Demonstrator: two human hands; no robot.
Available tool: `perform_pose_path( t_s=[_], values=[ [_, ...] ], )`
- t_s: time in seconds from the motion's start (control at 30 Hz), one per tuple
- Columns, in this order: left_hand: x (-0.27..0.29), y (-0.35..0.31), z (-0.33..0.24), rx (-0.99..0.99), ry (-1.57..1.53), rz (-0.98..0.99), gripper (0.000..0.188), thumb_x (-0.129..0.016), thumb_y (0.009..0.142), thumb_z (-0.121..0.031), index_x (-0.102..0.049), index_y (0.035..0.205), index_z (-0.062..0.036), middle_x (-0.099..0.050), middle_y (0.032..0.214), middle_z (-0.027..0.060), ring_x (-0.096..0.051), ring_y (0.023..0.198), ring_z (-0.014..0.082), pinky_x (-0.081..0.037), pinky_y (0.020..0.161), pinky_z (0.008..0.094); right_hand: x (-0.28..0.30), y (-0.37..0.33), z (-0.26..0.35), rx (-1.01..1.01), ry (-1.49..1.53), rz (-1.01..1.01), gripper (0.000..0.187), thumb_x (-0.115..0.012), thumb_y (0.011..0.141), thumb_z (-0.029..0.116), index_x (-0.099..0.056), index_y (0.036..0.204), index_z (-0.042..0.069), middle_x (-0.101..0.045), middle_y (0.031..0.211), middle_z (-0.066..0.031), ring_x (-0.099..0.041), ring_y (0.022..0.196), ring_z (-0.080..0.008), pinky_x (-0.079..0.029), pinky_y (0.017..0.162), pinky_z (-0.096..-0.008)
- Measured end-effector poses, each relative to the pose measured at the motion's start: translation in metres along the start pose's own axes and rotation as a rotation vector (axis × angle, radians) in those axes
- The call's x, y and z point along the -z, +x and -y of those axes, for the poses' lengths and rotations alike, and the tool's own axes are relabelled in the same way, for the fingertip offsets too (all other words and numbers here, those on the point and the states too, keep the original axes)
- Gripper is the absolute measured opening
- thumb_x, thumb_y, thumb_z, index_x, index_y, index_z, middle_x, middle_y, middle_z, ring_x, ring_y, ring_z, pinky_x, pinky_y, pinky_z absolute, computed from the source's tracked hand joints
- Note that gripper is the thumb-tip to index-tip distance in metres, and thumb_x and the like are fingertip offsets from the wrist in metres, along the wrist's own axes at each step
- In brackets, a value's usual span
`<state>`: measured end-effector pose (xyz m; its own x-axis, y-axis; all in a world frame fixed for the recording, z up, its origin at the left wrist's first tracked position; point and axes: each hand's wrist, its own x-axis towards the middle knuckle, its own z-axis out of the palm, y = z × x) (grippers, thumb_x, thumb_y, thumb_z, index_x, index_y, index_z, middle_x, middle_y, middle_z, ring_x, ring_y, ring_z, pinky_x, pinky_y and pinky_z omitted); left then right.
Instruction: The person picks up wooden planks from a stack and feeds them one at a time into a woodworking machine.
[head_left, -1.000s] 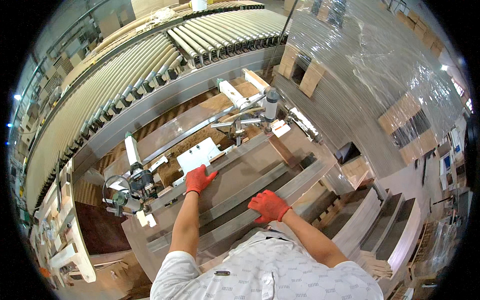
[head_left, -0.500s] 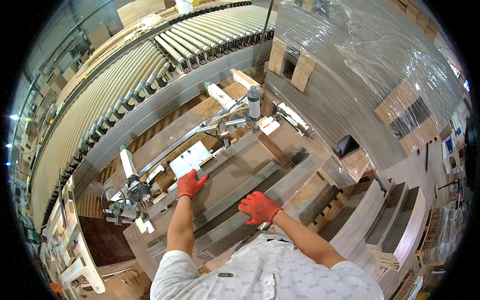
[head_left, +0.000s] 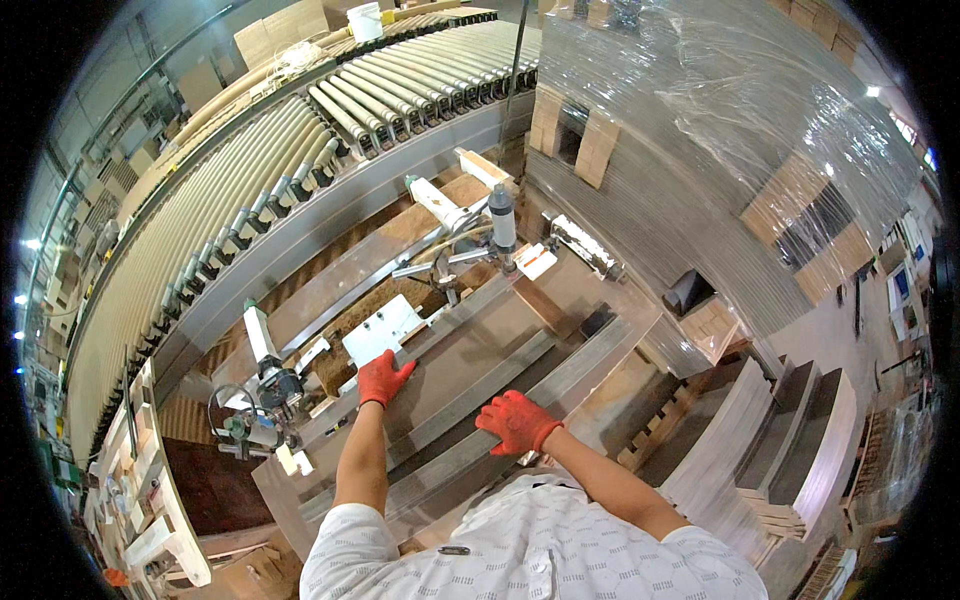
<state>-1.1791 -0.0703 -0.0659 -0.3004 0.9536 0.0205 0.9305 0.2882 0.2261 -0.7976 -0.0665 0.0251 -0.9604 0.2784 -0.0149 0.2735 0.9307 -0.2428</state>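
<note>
My left hand (head_left: 386, 379), in a red glove, rests on the far grey strip (head_left: 462, 316) of a work fixture, beside a white plate (head_left: 383, 330). Its thumb stands apart from the fingers. Lower and to the right, my right hand (head_left: 518, 422), also gloved in red, lies on the near long grey strip (head_left: 585, 365). Its fingers point left, slightly bent and apart. Neither hand visibly holds anything. Between the hands a middle grey strip (head_left: 480, 385) runs parallel to the other two over a brown board.
White pneumatic cylinders stand at the fixture's left (head_left: 259, 333) and far side (head_left: 436, 202). Behind runs a roller conveyor (head_left: 240, 180). A tall film-wrapped stack (head_left: 680, 180) of grey panels rises at the right. Grey-topped boards (head_left: 715, 420) lie stacked nearer right; a wooden frame (head_left: 150, 480) stands left.
The view has shifted slightly, so the fixture appears a little lower and a white bucket shows more fully. Both hands remain on the same strips, with almost no movement.
</note>
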Motion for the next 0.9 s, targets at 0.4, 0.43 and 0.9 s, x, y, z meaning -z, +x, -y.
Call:
perform_pose_path(
  t_s=[0.4, 0.43, 0.9],
  values=[
    [-0.013, -0.017, -0.004, -0.119, 0.011, -0.105, 0.062, -0.077, 0.093, -0.061, -0.068, 0.121, -0.0073, -0.073, 0.110, 0.0180, -0.071, 0.104, 0.0370, -0.055, 0.090, 0.0514, 0.002, -0.017, 0.014, -0.029, -0.019, 0.002, 0.056, -0.088, 0.079, 0.055, -0.069, 0.115, 0.016, -0.070, 0.112, -0.0039, -0.068, 0.113, -0.0257, -0.051, 0.098, -0.0448],
    [-0.014, -0.020, -0.006, -0.130, 0.012, -0.117, 0.062, -0.077, 0.093, -0.060, -0.068, 0.124, -0.0071, -0.073, 0.112, 0.0174, -0.071, 0.105, 0.0365, -0.055, 0.091, 0.0512, -0.001, -0.019, 0.013, -0.029, -0.021, -0.008, 0.056, -0.088, 0.079, 0.055, -0.069, 0.115, 0.016, -0.070, 0.112, -0.0037, -0.068, 0.113, -0.0255, -0.051, 0.098, -0.0446],
    [-0.011, -0.021, 0.013, -0.148, -0.092, 0.010, 0.060, -0.073, 0.099, -0.053, -0.065, 0.137, -0.0068, -0.074, 0.125, 0.0181, -0.073, 0.110, 0.0402, -0.058, 0.093, 0.0520, 0.003, -0.020, 0.012, -0.024, 0.019, 0.038, 0.063, -0.088, 0.079, 0.054, -0.069, 0.125, 0.016, -0.071, 0.120, -0.0069, -0.068, 0.118, -0.0290, -0.050, 0.100, -0.0477]
  ],
)
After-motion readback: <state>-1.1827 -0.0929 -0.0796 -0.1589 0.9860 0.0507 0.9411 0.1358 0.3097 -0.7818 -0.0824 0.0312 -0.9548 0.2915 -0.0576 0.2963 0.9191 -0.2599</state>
